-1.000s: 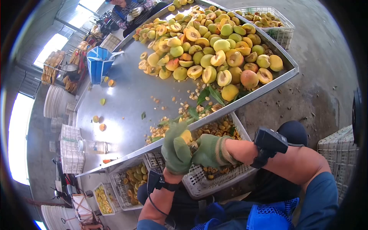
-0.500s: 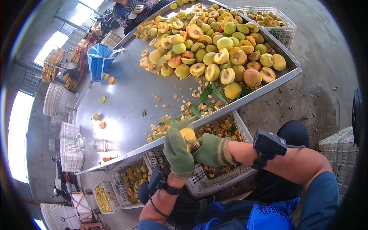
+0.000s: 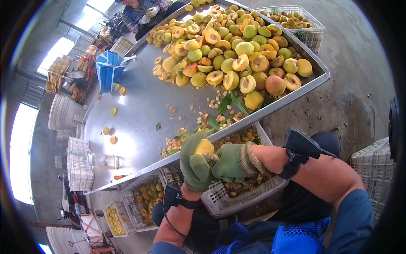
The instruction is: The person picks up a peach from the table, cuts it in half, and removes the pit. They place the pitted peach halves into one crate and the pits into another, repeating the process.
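My left hand (image 3: 195, 165), in a green knit glove, is closed round a yellow peach (image 3: 204, 147) above the table's front edge. My right hand (image 3: 231, 161), gloved the same way, is closed right beside the fruit. A small greyish thing shows between its fingertips and the peach; the glove hides most of it. Below my hands stands a white plastic crate (image 3: 237, 206) with peach pits and scraps in it. On the metal table (image 3: 144, 101) ahead lies a big heap of whole and halved peaches (image 3: 228, 63). Loose pits and green leaves (image 3: 213, 122) lie near the edge.
A blue bag (image 3: 109, 70) and a plastic jar (image 3: 103, 161) stand on the table's left side. Crates of fruit (image 3: 133, 207) sit below left, and another crate (image 3: 311, 36) is beyond the right rim. A co-worker (image 3: 144, 15) in white gloves sits at the far side.
My left hand has turned a little, so more of the peach shows above its fingers. The right hand has rolled slightly and stays against the fruit. The view has shifted slightly.
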`<state>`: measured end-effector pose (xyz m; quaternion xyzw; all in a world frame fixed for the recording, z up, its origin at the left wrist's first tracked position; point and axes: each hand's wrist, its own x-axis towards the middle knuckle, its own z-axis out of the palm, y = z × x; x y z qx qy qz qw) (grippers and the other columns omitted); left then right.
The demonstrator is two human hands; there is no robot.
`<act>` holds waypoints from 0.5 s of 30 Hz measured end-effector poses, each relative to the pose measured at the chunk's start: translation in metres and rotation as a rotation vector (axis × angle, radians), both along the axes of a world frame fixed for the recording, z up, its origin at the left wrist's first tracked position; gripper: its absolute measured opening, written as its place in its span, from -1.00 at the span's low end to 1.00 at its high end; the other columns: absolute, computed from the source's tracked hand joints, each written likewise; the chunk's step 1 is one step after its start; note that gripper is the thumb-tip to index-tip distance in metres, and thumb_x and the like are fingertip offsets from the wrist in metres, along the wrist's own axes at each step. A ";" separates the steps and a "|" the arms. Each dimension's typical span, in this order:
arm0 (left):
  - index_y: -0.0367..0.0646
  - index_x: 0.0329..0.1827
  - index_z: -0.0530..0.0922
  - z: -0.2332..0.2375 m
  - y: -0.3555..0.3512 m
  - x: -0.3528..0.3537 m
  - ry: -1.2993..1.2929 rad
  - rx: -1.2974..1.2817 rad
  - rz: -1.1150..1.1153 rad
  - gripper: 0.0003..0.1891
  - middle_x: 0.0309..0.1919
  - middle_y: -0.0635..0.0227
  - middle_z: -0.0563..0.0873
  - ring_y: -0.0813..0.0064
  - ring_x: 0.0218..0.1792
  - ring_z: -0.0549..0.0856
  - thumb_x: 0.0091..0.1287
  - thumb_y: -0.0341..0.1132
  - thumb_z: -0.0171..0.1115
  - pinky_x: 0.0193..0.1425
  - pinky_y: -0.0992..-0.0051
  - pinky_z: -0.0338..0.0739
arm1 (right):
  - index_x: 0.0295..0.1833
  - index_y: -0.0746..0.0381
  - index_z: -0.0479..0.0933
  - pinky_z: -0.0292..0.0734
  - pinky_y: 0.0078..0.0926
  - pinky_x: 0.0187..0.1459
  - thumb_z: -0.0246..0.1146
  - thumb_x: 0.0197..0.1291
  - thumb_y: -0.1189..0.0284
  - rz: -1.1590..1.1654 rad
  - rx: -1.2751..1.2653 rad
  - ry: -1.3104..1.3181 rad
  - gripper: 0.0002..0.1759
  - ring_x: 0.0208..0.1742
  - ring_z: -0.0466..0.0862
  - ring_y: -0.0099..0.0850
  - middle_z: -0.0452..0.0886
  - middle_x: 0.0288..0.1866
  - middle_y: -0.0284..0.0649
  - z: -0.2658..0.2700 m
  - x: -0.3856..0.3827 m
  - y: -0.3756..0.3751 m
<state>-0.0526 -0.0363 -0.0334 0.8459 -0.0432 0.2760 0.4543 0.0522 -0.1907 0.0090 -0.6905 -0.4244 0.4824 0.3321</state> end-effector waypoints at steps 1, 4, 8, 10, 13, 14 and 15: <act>-0.26 0.39 0.45 0.000 0.001 0.000 0.010 -0.018 -0.015 -0.38 0.24 0.11 0.65 0.25 0.23 0.66 0.69 0.15 -0.17 0.38 0.19 0.53 | -0.10 0.21 0.74 0.69 -0.33 -0.16 0.31 0.28 0.31 -0.054 -0.052 0.081 -0.77 -0.27 0.78 -0.33 0.77 -0.32 -0.13 0.009 0.001 -0.003; -0.27 0.41 0.44 0.001 0.002 0.004 0.047 -0.141 -0.037 -0.39 0.26 0.10 0.66 0.27 0.23 0.67 0.69 0.13 -0.12 0.36 0.21 0.55 | -0.10 0.26 0.73 0.65 -0.34 -0.13 0.31 0.28 0.28 -0.253 0.036 0.132 -0.73 -0.24 0.77 -0.30 0.77 -0.31 -0.10 0.002 -0.005 -0.004; -0.29 0.37 0.50 0.000 -0.006 0.010 0.142 -0.394 -0.028 -0.44 0.17 0.13 0.73 0.31 0.13 0.72 0.68 0.07 -0.01 0.30 0.25 0.61 | -0.10 0.29 0.72 0.63 -0.34 -0.15 0.30 0.29 0.28 -0.282 0.066 0.111 -0.71 -0.27 0.74 -0.31 0.77 -0.32 -0.13 -0.019 -0.011 -0.002; -0.29 0.34 0.53 0.002 -0.006 0.008 0.164 -0.425 -0.023 -0.47 0.11 0.14 0.76 0.32 0.08 0.75 0.67 0.04 0.03 0.26 0.26 0.64 | -0.10 0.30 0.72 0.63 -0.34 -0.17 0.30 0.30 0.28 -0.247 0.043 0.107 -0.71 -0.30 0.73 -0.33 0.76 -0.33 -0.15 -0.024 -0.012 0.001; -0.30 0.31 0.56 0.001 -0.007 0.007 0.120 -0.375 -0.056 -0.48 0.08 0.14 0.78 0.32 0.06 0.76 0.67 0.03 0.06 0.23 0.28 0.66 | -0.15 0.29 0.71 0.61 -0.34 -0.32 0.29 0.31 0.28 -0.124 0.049 0.218 -0.72 -0.40 0.69 -0.34 0.72 -0.39 -0.22 -0.009 -0.005 -0.006; -0.30 0.31 0.55 -0.006 -0.001 0.005 0.096 -0.334 -0.083 -0.48 0.09 0.13 0.77 0.32 0.07 0.76 0.66 0.03 0.06 0.23 0.28 0.66 | -0.17 0.29 0.69 0.58 -0.36 -0.39 0.29 0.32 0.28 -0.116 0.013 0.304 -0.73 -0.45 0.66 -0.36 0.69 -0.42 -0.25 0.001 -0.002 -0.010; -0.30 0.32 0.55 -0.009 0.004 0.004 0.073 -0.292 -0.109 -0.48 0.10 0.13 0.77 0.32 0.08 0.76 0.66 0.03 0.06 0.22 0.28 0.66 | -0.19 0.28 0.68 0.55 -0.37 -0.47 0.29 0.32 0.28 -0.109 -0.026 0.387 -0.74 -0.50 0.63 -0.38 0.65 -0.45 -0.28 0.011 0.000 -0.014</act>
